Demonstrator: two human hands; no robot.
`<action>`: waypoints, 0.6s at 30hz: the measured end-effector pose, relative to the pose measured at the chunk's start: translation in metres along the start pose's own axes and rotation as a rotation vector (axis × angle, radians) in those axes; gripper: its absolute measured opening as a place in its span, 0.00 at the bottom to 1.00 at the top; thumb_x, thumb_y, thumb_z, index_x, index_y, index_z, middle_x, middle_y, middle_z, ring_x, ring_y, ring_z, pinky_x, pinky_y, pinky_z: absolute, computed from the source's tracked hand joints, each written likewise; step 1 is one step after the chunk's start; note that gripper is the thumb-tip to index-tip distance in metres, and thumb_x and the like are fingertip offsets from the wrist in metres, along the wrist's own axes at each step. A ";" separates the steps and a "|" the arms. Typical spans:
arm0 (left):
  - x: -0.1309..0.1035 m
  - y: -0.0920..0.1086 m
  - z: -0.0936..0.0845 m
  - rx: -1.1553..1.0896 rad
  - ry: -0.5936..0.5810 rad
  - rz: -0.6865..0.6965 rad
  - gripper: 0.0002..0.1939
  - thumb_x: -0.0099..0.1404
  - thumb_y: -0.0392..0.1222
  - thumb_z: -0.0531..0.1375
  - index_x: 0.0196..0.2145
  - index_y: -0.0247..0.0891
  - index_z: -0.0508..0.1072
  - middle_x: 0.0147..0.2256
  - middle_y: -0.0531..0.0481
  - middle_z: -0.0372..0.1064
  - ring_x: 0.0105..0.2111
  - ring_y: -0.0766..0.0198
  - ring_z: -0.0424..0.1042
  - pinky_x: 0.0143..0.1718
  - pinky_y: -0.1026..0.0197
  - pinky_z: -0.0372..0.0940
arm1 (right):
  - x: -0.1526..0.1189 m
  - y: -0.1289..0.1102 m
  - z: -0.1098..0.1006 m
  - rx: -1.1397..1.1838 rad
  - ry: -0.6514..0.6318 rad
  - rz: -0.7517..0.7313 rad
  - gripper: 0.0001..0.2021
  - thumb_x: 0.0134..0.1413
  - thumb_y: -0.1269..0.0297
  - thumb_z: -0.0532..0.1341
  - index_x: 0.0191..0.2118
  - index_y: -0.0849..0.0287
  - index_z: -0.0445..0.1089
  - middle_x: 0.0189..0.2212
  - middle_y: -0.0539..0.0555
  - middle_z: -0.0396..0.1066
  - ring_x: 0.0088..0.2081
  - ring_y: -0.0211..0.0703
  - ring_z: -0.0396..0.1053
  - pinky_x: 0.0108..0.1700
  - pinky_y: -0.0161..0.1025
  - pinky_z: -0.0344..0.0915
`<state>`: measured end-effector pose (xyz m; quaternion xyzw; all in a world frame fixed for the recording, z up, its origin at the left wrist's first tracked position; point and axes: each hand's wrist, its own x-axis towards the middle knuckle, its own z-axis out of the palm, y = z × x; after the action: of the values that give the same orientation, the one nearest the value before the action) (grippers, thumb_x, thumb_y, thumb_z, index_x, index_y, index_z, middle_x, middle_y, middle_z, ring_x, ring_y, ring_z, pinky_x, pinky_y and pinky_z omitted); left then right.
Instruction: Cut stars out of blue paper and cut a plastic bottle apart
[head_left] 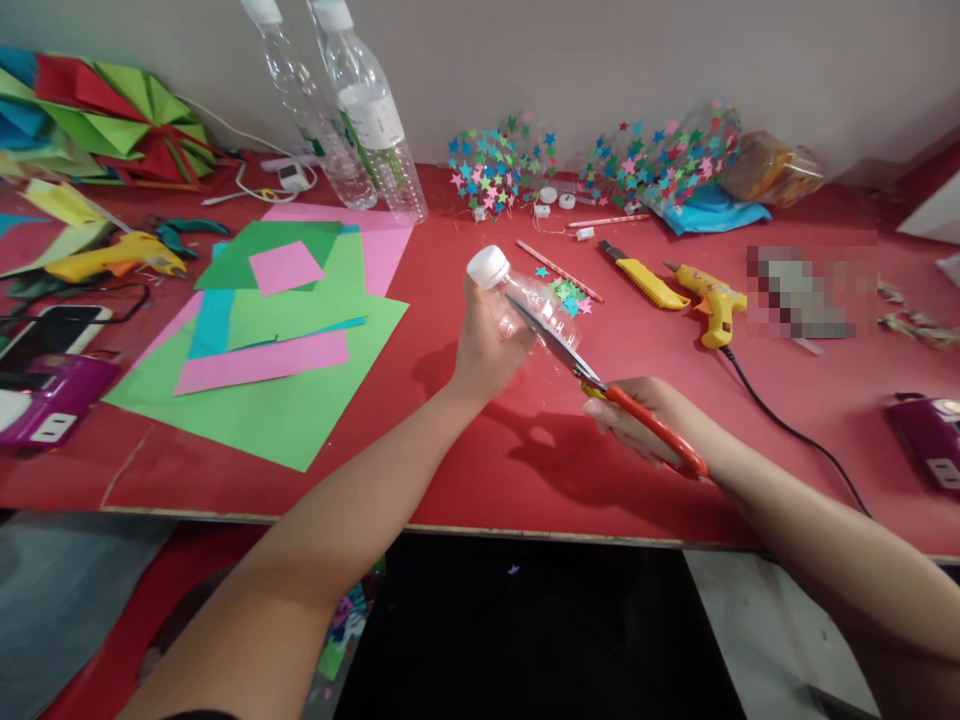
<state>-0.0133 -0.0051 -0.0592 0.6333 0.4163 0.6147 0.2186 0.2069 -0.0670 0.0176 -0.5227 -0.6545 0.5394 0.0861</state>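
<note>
My left hand (487, 345) is closed around the clear top part of a plastic bottle (551, 305), which has a white cap (487, 266) and tilts up to the left. In my right hand (645, 415) is a pair of scissors (637, 415) with red-orange handles. Their metal blades point up and left and lie across the bottle piece, close to my left fingers. Whether the blades touch the plastic I cannot tell. Just behind the bottle piece are several small paper stars (571, 298) and a striped paper straw (559, 270).
A yellow box cutter (649, 283) and a yellow glue gun (709, 300) with a black cord lie to the right. Coloured paper sheets (315, 400) cover the left. Two tall bottles (382, 140) and star-covered clear decorations (487, 165) stand along the wall. The red table's front edge (480, 530) is near me.
</note>
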 end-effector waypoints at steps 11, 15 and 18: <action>0.012 0.003 -0.005 -0.234 -0.055 -0.334 0.28 0.52 0.50 0.69 0.47 0.43 0.64 0.45 0.47 0.70 0.54 0.50 0.68 0.58 0.49 0.61 | -0.002 -0.003 -0.011 -0.022 -0.055 -0.006 0.24 0.53 0.39 0.60 0.27 0.58 0.67 0.11 0.43 0.57 0.14 0.34 0.56 0.19 0.34 0.55; 0.018 0.002 -0.007 -0.328 0.131 -0.483 0.20 0.58 0.47 0.65 0.46 0.43 0.65 0.42 0.49 0.71 0.49 0.54 0.72 0.50 0.51 0.68 | 0.000 0.000 -0.011 -0.088 -0.012 -0.047 0.23 0.50 0.41 0.63 0.25 0.58 0.65 0.11 0.43 0.56 0.14 0.34 0.56 0.19 0.34 0.53; 0.019 0.011 -0.006 -0.385 0.153 -0.605 0.24 0.54 0.44 0.66 0.48 0.45 0.64 0.42 0.51 0.71 0.44 0.55 0.75 0.42 0.54 0.72 | 0.003 0.000 -0.009 -0.059 0.152 -0.117 0.24 0.49 0.41 0.64 0.21 0.57 0.59 0.12 0.43 0.55 0.15 0.33 0.55 0.20 0.34 0.51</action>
<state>-0.0187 0.0024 -0.0385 0.3812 0.4767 0.6348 0.4739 0.2119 -0.0588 0.0197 -0.5253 -0.6910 0.4729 0.1513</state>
